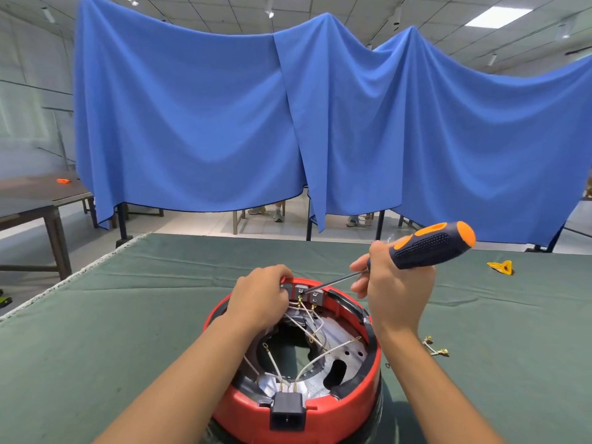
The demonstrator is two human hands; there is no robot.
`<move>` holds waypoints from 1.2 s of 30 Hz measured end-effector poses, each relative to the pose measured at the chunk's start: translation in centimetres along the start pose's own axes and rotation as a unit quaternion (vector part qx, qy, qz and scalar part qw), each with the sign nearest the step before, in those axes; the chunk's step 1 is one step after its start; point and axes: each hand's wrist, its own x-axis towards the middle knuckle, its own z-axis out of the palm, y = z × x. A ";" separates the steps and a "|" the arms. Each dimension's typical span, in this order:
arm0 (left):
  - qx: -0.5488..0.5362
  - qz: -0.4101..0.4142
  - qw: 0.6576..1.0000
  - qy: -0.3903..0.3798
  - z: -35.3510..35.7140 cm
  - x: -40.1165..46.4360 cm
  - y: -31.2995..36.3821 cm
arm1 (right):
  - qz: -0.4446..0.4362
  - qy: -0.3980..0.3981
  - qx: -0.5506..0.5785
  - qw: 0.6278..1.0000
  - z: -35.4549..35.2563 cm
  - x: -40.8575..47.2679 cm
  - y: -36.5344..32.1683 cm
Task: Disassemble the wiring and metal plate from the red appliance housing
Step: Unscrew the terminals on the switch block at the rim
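The round red appliance housing lies open side up on the green table cover, close to me. Inside it sit a silver metal plate with holes and several white wires with brass terminals. A black power socket is on its near rim. My left hand grips the far rim beside a grey terminal block. My right hand holds a screwdriver with a dark blue and orange handle; its tip touches the terminal block.
A loose wire piece with brass terminals lies on the green table cover right of the housing. A yellow scrap lies at the far right. Blue cloth hangs behind the table. A brown table stands at the left.
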 end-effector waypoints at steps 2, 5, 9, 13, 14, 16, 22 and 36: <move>-0.011 0.004 1.000 -0.007 -0.2 -0.1 -0.2 | -0.004 -0.002 0.002 1.000 0.0 0.0 0.1; -0.007 0.017 1.000 -0.017 -0.2 -0.1 -0.2 | -0.004 -0.008 0.004 1.000 0.2 0.2 0.2; 0.010 0.023 0.999 -0.030 -0.1 -0.3 -0.2 | -0.001 0.023 0.000 1.000 1.1 1.0 0.5; 0.005 0.027 0.999 -0.037 -0.1 -0.4 -0.2 | -0.006 0.077 0.007 0.997 2.2 2.5 0.9; 0.002 0.027 0.999 -0.036 -0.1 -0.3 -0.2 | -0.005 0.087 0.005 0.996 2.4 2.9 1.1; -0.004 0.027 0.999 -0.034 -0.2 -0.3 -0.2 | 0.002 0.102 -0.003 0.995 2.5 3.7 1.5; -0.015 0.028 0.999 -0.032 -0.2 -0.2 -0.2 | 0.039 0.118 -0.018 0.992 2.4 5.3 2.2; -0.024 0.020 0.999 -0.014 -0.7 -0.7 0.1 | -0.075 0.051 0.053 0.994 2.8 2.1 -0.2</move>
